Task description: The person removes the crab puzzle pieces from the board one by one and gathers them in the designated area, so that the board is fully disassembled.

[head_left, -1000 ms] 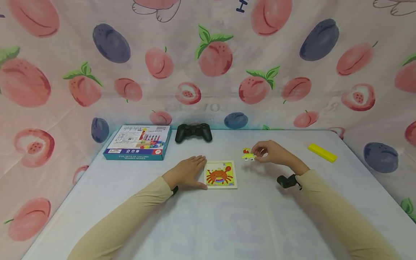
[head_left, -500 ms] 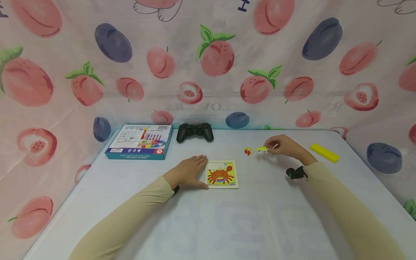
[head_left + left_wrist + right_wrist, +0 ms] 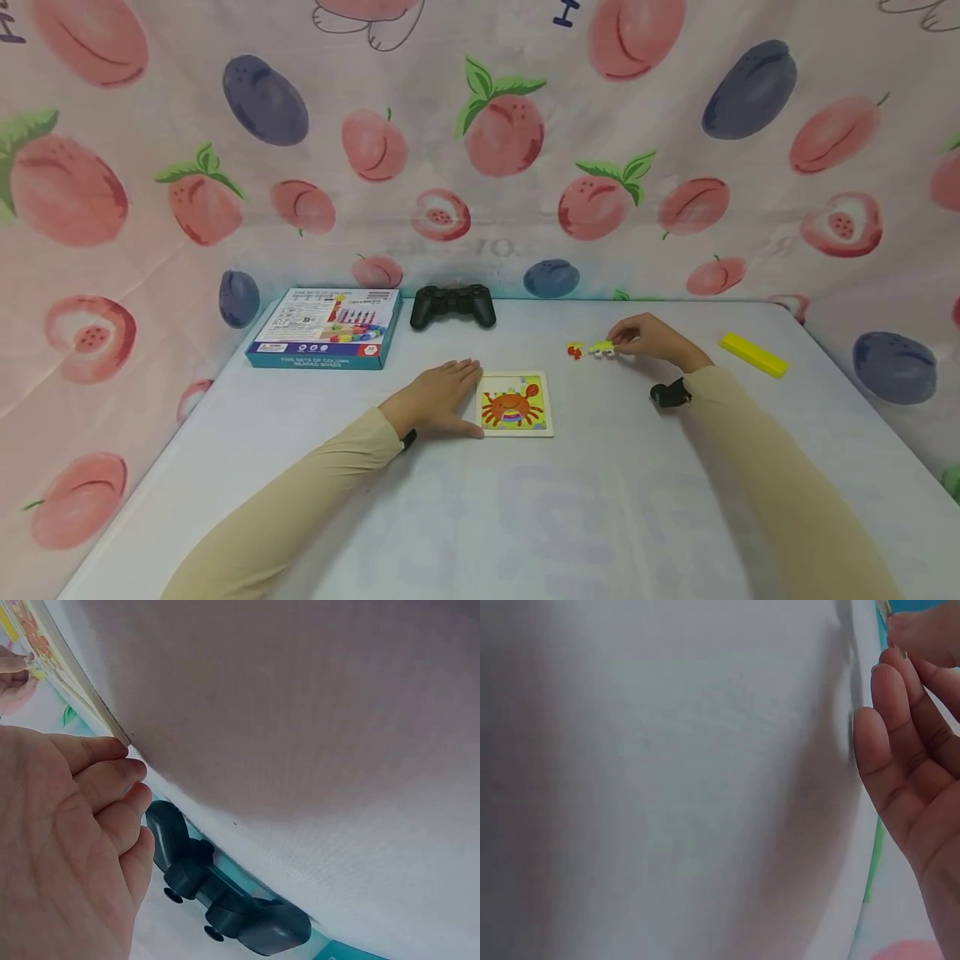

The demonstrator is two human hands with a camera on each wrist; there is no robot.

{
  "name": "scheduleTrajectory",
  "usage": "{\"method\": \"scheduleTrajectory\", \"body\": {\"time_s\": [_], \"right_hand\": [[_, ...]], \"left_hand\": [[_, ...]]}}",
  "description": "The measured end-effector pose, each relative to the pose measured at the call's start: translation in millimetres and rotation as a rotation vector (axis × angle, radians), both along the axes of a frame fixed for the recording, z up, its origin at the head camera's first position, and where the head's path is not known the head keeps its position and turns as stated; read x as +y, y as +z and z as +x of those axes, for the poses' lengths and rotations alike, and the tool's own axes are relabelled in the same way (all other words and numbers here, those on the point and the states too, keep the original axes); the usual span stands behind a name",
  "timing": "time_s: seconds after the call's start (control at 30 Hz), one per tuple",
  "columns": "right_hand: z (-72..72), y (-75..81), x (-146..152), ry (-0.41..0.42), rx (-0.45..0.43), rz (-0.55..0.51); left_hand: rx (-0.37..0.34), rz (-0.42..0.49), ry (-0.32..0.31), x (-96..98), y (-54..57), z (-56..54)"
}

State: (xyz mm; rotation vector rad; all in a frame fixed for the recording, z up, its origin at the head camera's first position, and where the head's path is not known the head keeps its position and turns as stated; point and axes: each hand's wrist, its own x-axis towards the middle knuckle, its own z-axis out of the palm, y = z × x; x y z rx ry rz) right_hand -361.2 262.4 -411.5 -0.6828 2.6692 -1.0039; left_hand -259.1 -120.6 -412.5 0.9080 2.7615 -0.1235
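Right grip is pinching a likely light, stiff jigsaw piece by its edge, seemingly the best hold, while outstretched left grip is touching the crab puzzle.

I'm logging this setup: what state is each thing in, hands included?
Left hand: spread, touching the crab puzzle
Right hand: pinches the yellow piece
Yellow piece: held
Red-yellow piece: loose, unheld
Crab puzzle: flat, picture up
Game controller: unheld
Box: flat, looks closed
Yellow bar: flat, unheld

Soft diffuse light, faint shadows on tbl, pcs fuzzy, R-wrist view dim w/ broad shadow
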Motion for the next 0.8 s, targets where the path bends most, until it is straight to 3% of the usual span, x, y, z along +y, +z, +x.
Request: {"method": "scheduleTrajectory", "body": {"time_s": [0.3,0.8], "right_hand": [[-9.4,-8.3,-3,-0.037,-0.004,0.058],[-11.5,-11.6,-4,-0.058,-0.057,0.063]], "left_hand": [[0.0,0.018,-0.003,0.1,1.1,0.8],[-0.007,-0.013,0.007,0.6,-1.9,-2.1]]}}
